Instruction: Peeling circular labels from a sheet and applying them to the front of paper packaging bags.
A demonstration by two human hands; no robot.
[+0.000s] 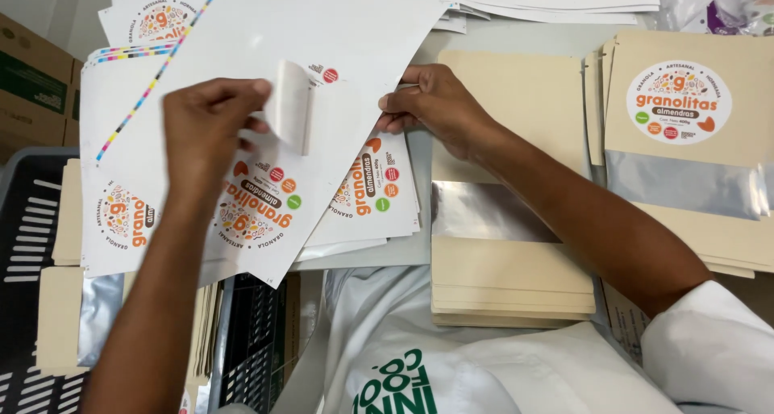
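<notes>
Stickers sit on a big white sticker sheet (306, 35) in the middle of the desk (516, 35). The left hand (205, 128) pinches one round sticker (290, 104) between thumb and fingers. The sticker is half off the sheet and curls up, so its white back shows. The right hand (431, 108) lies just beside it, on the right edge of the sheet. Its fingers are bent and press the paper down flat.

Under this sheet lie more sticker sheets (363, 196), fanned out. They have round white labels with orange and brown print and little coloured dots. One sheet has a thin strip of many colours along its edge.

To the right of the right hand lies a stack of tan pouches (508, 277). Each pouch has a shiny silver band across it. The right arm lies over this stack. Further right is another pile of pouches, and the top pouch (685, 108) already has a round label stuck on it.

On the left, more tan pouches (60, 317) lie in a black crate (32, 220) with slots. A brown cardboard box (32, 83) stands at the far left edge. At the bottom a white coat (516, 374) with green letters shows, and the right arm has a white sleeve.
</notes>
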